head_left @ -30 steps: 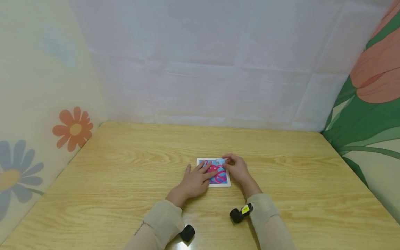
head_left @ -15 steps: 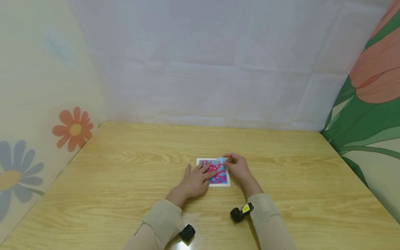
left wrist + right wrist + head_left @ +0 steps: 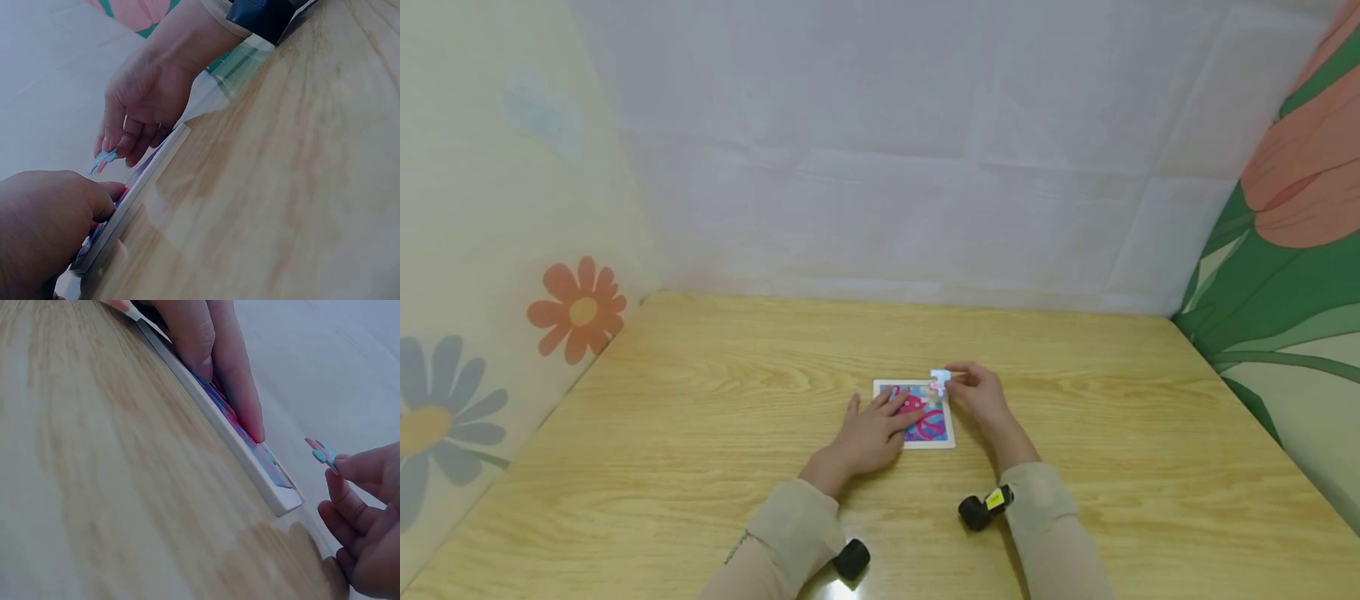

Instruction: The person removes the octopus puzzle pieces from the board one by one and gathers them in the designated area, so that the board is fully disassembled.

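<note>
Pinching a small puzzle piece [image 3: 939,381] in the grip of the right hand [image 3: 983,395], thumb and finger closed on its edge, just above the far right corner of the puzzle [image 3: 928,445] on the counter [image 3: 737,400]; resting the left hand [image 3: 867,433], fingers spread, on the puzzle; probably needing a light squeeze and slow going; minding the white rim [image 3: 284,501] just below; having wide counter at right for moving

Broad-cuffed beige sleeves [image 3: 792,530] carry black wrist cameras [image 3: 852,559], the right one with a yellow label [image 3: 996,499].
</note>
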Demonstrator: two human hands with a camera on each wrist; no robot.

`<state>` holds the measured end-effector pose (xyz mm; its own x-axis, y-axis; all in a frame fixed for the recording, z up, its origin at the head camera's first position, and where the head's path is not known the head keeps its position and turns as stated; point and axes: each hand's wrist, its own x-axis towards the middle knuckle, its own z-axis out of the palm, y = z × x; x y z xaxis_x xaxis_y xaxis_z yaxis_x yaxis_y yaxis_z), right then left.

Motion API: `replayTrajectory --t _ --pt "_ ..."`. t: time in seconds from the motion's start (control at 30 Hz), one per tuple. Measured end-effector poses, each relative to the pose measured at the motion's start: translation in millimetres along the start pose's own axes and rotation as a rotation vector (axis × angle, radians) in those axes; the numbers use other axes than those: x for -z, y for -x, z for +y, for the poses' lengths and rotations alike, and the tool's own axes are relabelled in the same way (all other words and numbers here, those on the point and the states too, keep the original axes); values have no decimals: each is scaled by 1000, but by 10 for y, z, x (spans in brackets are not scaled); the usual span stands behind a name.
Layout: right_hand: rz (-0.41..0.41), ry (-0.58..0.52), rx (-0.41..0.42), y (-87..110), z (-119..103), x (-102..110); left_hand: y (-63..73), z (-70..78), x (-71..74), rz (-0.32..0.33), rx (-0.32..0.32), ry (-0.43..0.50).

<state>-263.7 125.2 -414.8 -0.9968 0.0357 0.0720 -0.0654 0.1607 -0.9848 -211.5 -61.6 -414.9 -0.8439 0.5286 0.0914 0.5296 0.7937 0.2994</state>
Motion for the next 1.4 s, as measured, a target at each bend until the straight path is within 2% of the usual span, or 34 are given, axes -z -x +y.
replayTrajectory --t 0.37,0.67,0.93,1.2,1.4 --pt "27 -68 -17 -66 -37 68 -3 -26 -27 17 0 -13" --pt "6 -103 5 -146 -68 219 14 -18 -8 11 -2 -8" --pt "-6 -48 18 -169 -123 447 16 -13 -19 23 -13 -9" --pt "-18 -8 -21 -168 -120 685 29 -6 -7 10 -8 0" --pt "-12 18 -6 -180 -101 881 26 -10 -16 11 -7 -2"
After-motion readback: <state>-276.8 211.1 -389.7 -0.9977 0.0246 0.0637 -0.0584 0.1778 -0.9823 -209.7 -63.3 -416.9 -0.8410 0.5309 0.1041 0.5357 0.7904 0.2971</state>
